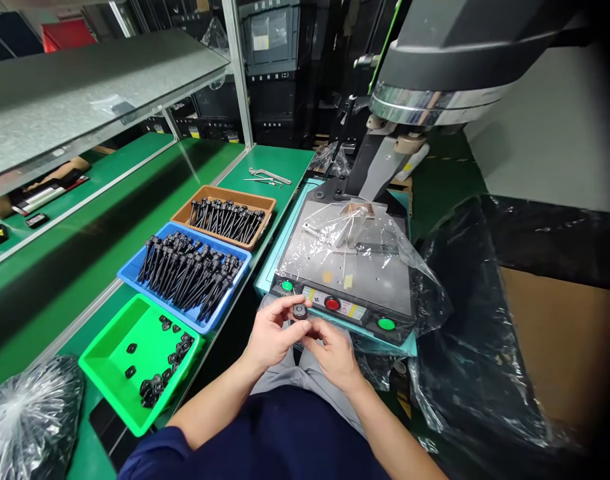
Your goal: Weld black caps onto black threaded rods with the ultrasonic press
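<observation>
My left hand pinches a small black plastic part with a round centre between thumb and forefinger. Close beside it, my right hand has its fingers pressed together just under the part; what they hold, if anything, is hidden. Both hands are over my lap, in front of the machine's button panel. To the left, a green bin contains several similar small black parts. A blue bin behind it is heaped with black rod-like pieces with thick heads. More such pieces lie in a brown bin farther back.
A machine bed under clear plastic stands ahead, with a red button and green buttons along its front. The machine head hangs above. A wrench lies on the green bench. Black plastic sheeting drapes a box at right.
</observation>
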Demonstrator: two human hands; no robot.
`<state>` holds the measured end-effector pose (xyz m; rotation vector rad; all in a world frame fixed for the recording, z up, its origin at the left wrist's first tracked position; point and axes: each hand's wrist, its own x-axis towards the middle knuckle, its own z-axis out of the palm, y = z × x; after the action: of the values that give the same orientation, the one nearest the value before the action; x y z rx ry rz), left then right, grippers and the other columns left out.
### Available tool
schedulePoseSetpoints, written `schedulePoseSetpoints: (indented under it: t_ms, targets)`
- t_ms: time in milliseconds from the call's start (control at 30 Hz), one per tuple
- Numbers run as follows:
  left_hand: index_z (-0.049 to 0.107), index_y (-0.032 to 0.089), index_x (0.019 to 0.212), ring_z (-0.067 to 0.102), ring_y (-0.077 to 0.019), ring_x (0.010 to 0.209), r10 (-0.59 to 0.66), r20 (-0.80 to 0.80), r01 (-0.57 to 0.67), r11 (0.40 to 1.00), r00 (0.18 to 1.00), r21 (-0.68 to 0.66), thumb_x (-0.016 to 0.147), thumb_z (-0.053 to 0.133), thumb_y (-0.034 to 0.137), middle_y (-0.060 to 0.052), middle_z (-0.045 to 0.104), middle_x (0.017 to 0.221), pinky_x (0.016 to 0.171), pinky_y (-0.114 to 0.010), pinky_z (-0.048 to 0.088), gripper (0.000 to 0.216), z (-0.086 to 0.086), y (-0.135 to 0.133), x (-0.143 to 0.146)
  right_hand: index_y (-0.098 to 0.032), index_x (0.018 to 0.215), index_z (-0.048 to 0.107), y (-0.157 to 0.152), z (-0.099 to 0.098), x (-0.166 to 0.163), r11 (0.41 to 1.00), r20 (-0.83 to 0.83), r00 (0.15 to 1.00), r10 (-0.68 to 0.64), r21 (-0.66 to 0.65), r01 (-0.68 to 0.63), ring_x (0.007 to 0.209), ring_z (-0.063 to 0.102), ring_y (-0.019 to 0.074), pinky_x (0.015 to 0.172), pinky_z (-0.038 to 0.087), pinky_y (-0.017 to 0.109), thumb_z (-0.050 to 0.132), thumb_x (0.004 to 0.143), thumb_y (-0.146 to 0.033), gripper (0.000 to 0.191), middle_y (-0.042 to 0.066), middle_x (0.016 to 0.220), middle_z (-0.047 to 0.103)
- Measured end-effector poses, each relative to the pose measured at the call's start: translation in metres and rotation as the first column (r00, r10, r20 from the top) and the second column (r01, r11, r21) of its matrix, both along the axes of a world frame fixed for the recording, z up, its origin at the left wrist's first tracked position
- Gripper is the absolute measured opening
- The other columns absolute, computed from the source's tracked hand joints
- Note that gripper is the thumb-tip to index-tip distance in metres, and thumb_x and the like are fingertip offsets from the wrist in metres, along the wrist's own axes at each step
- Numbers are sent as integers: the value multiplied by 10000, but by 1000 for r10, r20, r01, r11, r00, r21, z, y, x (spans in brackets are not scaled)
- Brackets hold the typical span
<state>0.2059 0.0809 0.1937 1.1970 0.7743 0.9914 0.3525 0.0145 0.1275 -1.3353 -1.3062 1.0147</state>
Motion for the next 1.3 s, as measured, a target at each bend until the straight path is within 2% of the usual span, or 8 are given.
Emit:
schedulePoseSetpoints:
  t_ms: [133, 267, 400, 533, 800, 1033, 1200, 1300]
  targets:
    - [742, 186, 1126, 664, -153, 743, 70, 19, -66, 984, 997, -168, 684, 858, 298, -50, 752, 880, 746, -297, 532, 470, -4, 5, 3, -206, 817, 594, -4, 2, -11, 993, -224, 975, 10, -116, -36, 680, 562, 164, 651, 467, 289, 717, 826, -446, 270, 2, 738, 595]
    - [758, 145, 1061, 653, -141, 656, 80, 72, -52, 945, 994, -324, 614, 900, 322, -23, 722, 732, 698, -280, 505, 502, -7, 12, 6, -200, 812, 574, -8, 11, -20, 975, -408, 913, -11, -207, -81, 615, 545, 145, 615, 470, 283, 772, 768, -517, 376, -10, 687, 580]
    - [761, 136, 1028, 658, -138, 651, 104, 89, -61, 918, 991, -391, 580, 916, 313, -17, 722, 731, 663, -262, 484, 505, -9, 14, 6, -180, 907, 635, -10, 15, -17, 964, -430, 903, 7, -236, -120, 642, 581, 154, 627, 485, 295, 733, 807, -551, 396, 14, 737, 627]
    - [743, 133, 1041, 683, -142, 672, 105, 132, -40, 905, 986, -423, 573, 923, 303, -37, 750, 796, 686, -270, 507, 530, -8, 16, 4, -153, 990, 666, -13, 14, -10, 934, -449, 885, 126, -248, -259, 678, 614, 170, 630, 483, 311, 600, 904, -583, 443, 73, 833, 700]
    - [701, 120, 1073, 720, -161, 709, 63, 196, 29, 902, 979, -432, 636, 897, 292, -82, 771, 864, 709, -282, 534, 510, -10, 15, 4, -177, 886, 631, -16, 9, -11, 947, -349, 933, 90, -259, -188, 646, 557, 155, 614, 459, 289, 633, 881, -562, 385, 42, 783, 675]
    - [713, 126, 1055, 716, -167, 745, -14, 192, 86, 924, 981, -372, 685, 872, 312, -99, 772, 909, 731, -289, 535, 443, -10, 12, 4, -206, 799, 556, -13, 2, -15, 977, -177, 984, 11, -207, -48, 626, 494, 146, 591, 420, 273, 664, 836, -558, 370, -16, 694, 527]
    - [729, 150, 1031, 713, -193, 766, -70, 135, 110, 942, 988, -316, 715, 848, 386, -98, 775, 934, 759, -334, 547, 412, -13, 1, -4, -210, 800, 553, -13, -2, -20, 983, -87, 995, -40, -182, 23, 620, 515, 156, 599, 448, 288, 685, 804, -566, 379, -4, 699, 551]
    - [744, 154, 893, 706, -204, 766, -115, 54, 125, 953, 992, -277, 713, 832, 459, -82, 764, 858, 784, -359, 545, 365, -10, -13, -21, -206, 788, 575, -17, -6, -26, 977, -65, 998, -8, -215, -6, 614, 543, 165, 602, 476, 300, 711, 759, -596, 414, 11, 701, 579]
